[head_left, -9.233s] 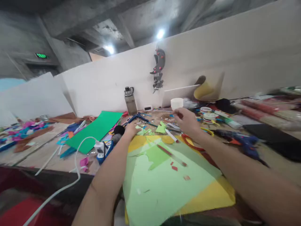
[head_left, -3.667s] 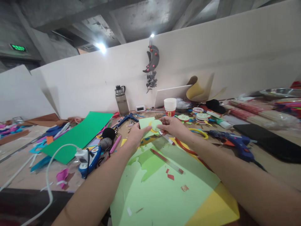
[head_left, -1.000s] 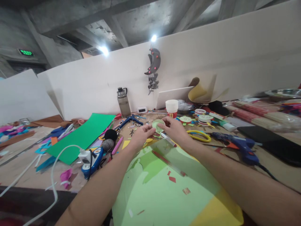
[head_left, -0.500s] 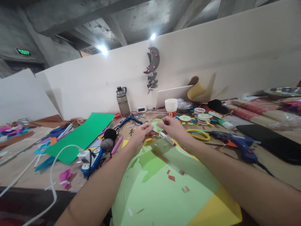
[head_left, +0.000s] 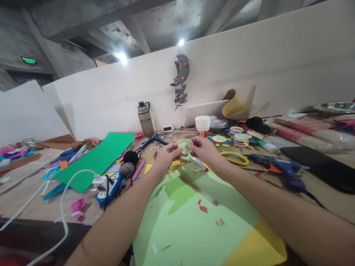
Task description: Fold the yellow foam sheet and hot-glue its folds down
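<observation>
Between my two hands is a small pale green disc (head_left: 185,145) with a lighter rim, raised above the far end of the light green sheet. My left hand (head_left: 169,157) pinches its left side between thumb and fingers. On the right side, my right hand (head_left: 203,149) grips it the same way, its thumb on the face of the disc. Below the hands, a white pen-like stick (head_left: 198,162) and yellow scraps (head_left: 175,164) lie at the edge of the light green sheet (head_left: 180,236). A red pencil (head_left: 198,189) rests on that sheet.
A blue glue gun (head_left: 288,170), a yellow ring (head_left: 234,159) and a black flat case (head_left: 318,168) lie to the right. Stacked paper cups (head_left: 202,125) and a water bottle (head_left: 145,120) stand behind. At left are a green sheet (head_left: 97,159) and a blue-and-white power strip (head_left: 111,188) with a cable.
The disc has tilted so that its round face and rim show more fully. Both hands keep hold of it in nearly the same place.
</observation>
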`<action>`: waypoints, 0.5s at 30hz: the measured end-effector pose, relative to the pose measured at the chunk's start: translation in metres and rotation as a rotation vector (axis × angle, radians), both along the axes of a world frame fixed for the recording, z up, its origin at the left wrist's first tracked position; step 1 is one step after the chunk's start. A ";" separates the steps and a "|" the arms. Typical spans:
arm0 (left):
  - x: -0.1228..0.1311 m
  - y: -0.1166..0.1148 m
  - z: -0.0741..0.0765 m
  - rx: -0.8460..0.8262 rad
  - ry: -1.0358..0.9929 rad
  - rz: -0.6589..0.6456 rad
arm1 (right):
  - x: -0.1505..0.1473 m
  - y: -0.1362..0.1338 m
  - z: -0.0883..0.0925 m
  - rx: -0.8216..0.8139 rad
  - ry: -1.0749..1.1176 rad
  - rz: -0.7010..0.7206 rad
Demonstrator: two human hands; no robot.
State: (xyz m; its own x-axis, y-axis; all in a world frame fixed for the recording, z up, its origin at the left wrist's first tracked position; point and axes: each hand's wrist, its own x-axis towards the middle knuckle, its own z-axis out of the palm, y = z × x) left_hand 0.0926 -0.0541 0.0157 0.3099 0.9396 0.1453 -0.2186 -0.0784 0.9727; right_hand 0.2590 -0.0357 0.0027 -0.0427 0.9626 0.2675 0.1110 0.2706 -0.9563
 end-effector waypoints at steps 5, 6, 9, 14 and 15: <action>-0.001 0.002 -0.001 -0.042 0.073 0.099 | -0.002 -0.003 0.001 0.042 -0.055 0.022; -0.002 0.003 -0.001 -0.052 0.080 0.125 | -0.003 -0.004 0.002 0.045 -0.063 0.026; -0.005 0.007 -0.001 -0.066 0.049 0.197 | -0.001 -0.008 0.006 0.065 -0.100 -0.011; -0.012 0.012 -0.001 -0.077 -0.016 0.248 | 0.002 -0.011 0.008 0.098 -0.170 -0.100; -0.012 0.012 -0.001 -0.083 -0.001 0.238 | 0.002 -0.010 0.008 0.095 -0.174 -0.096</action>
